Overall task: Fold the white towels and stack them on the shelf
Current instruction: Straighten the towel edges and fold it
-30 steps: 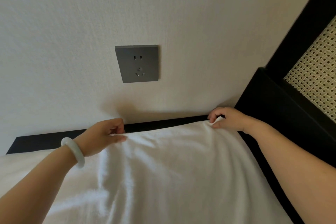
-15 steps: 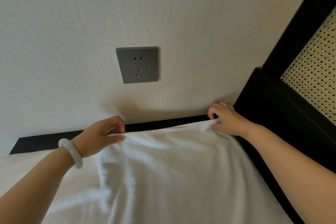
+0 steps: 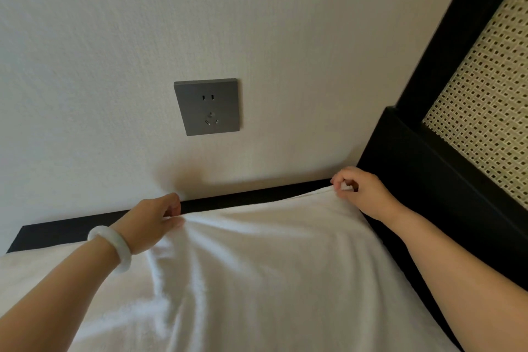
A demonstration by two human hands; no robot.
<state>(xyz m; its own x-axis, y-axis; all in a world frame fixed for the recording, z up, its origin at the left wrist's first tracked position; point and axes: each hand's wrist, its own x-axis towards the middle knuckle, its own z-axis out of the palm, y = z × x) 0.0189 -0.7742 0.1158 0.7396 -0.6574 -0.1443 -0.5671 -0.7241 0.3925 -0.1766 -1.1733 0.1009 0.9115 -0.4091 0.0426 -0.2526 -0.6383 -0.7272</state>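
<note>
Both hands pinch the towel's (image 3: 257, 274) far edge, left hand (image 3: 151, 223) and right hand (image 3: 363, 194) at opposite corners, cloth trailing back toward the person over the dark shelf (image 3: 257, 198).

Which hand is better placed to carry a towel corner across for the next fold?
Probably right: the right hand pinches the far corner of the white towel beside the black frame, while the left hand grips mid-edge, more towel lying past it.

Soft, even light across the wall (image 3: 257, 23), with a faint warm shadow just under the socket (image 3: 207, 107). Towel (image 3: 257, 280) bright, folds gently shaded. Picture slightly soft, near corners stretched.
</note>
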